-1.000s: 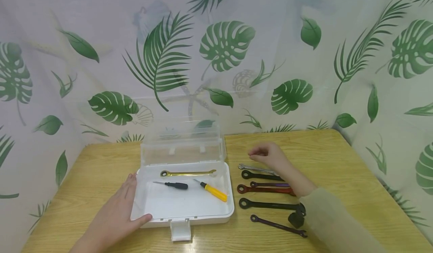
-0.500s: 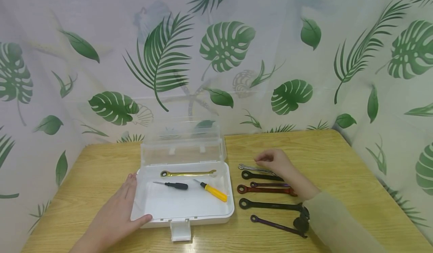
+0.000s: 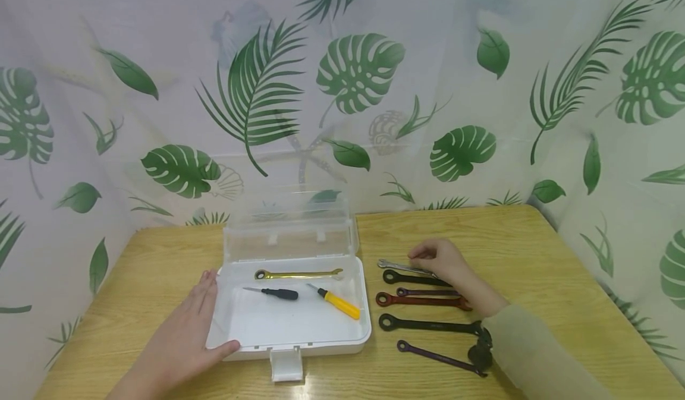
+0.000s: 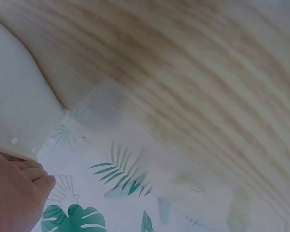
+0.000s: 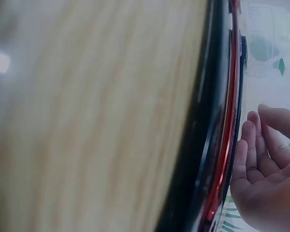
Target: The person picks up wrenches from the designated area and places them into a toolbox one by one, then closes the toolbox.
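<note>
A white toolbox (image 3: pixel 294 349) with a clear raised lid (image 3: pixel 289 239) stands open on the table. My left hand (image 3: pixel 179 334) rests against its left side, fingers fairly straight, thumb on the front rim. Inside lie a gold wrench (image 3: pixel 297 274), a black-handled screwdriver (image 3: pixel 279 293) and a yellow-handled one (image 3: pixel 339 303). My right hand (image 3: pixel 441 262) is over the silver wrench (image 3: pixel 395 265), hiding its right part. In the right wrist view its thumb and forefinger come close together, the fingers loosely bent. No wrench shows between them.
Below the silver wrench lie a black wrench (image 3: pixel 409 278), a short purple one (image 3: pixel 425 292), a red one (image 3: pixel 420 301), another black one (image 3: pixel 425 324) and a longer purple one (image 3: pixel 439 358). Leaf-patterned cloth (image 3: pixel 407 91) hangs behind the wooden table (image 3: pixel 514 233).
My right hand has come down and to the right, onto the silver wrench, which has not visibly moved. My left hand stays at the toolbox.
</note>
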`<state>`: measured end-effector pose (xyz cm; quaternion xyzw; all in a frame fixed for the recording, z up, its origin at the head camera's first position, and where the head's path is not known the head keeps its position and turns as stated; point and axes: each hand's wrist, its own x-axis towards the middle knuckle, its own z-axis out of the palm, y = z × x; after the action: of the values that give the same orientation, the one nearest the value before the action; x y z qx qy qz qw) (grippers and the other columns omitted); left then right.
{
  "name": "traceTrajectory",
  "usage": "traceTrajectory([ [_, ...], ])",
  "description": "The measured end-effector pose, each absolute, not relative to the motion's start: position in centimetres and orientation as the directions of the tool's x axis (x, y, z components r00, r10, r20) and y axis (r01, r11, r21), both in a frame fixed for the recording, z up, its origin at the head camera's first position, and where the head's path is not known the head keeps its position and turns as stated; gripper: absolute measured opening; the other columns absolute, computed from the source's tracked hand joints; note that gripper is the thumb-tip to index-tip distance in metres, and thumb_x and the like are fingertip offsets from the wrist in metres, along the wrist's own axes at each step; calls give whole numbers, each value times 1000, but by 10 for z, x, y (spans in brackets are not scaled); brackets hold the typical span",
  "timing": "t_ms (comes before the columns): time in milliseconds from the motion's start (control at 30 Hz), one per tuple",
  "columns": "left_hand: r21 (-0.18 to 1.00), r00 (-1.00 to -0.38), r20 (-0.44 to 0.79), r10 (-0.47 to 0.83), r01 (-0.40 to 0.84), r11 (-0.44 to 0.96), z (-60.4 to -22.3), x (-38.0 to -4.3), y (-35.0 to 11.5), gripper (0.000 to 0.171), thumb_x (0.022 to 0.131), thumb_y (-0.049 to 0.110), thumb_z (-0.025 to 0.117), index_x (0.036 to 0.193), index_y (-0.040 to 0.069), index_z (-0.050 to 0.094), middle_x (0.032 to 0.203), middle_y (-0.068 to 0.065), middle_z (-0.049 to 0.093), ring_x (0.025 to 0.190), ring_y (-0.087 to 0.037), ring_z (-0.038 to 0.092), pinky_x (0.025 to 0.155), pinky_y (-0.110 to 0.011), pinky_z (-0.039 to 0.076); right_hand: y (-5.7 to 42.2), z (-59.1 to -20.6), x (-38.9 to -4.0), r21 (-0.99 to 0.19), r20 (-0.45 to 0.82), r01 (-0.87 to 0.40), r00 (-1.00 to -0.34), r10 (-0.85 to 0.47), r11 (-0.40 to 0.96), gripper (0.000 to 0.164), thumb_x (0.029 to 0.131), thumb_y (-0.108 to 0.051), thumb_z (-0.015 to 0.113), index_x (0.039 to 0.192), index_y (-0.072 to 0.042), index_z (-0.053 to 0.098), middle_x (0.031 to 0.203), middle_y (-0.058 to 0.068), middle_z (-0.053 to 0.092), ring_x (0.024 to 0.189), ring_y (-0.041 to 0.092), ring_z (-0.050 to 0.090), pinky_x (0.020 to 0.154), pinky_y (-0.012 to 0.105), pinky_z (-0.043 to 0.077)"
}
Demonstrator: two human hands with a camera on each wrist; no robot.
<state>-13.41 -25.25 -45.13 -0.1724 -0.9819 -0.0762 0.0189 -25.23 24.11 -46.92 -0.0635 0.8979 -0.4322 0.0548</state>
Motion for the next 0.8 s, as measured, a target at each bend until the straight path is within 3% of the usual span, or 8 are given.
traceTrajectory([
  [200, 150, -941, 71, 331, 338, 929, -452, -134, -252, 123, 90, 76, 66, 161, -15, 24, 173, -30, 23, 158, -49, 31, 125, -63, 37, 243, -473, -253, -772, -40, -86, -982, -183, 630, 20, 95, -6, 78, 109, 7, 77, 104, 22, 79, 91, 25, 74, 76, 25, 57],
  [433, 157, -945, 65, 320, 327, 932, -454, -135, -252, 125, 89, 78, 65, 162, -14, 22, 173, -30, 23, 158, -49, 30, 125, -63, 37, 245, -479, -257, -751, -60, -87, -978, -198, 654, 20, 90, -6, 82, 108, 4, 77, 99, 16, 79, 87, 17, 72, 75, 26, 59],
  [800, 159, -940, 88, 328, 339, 927, -456, -134, -252, 123, 89, 75, 68, 161, -15, 24, 172, -31, 25, 157, -49, 33, 125, -62, 38, 243, -480, -260, -704, -33, -155, -968, -249, 693, 14, 89, -2, 80, 101, 3, 77, 92, 13, 77, 83, 17, 70, 75, 29, 59],
])
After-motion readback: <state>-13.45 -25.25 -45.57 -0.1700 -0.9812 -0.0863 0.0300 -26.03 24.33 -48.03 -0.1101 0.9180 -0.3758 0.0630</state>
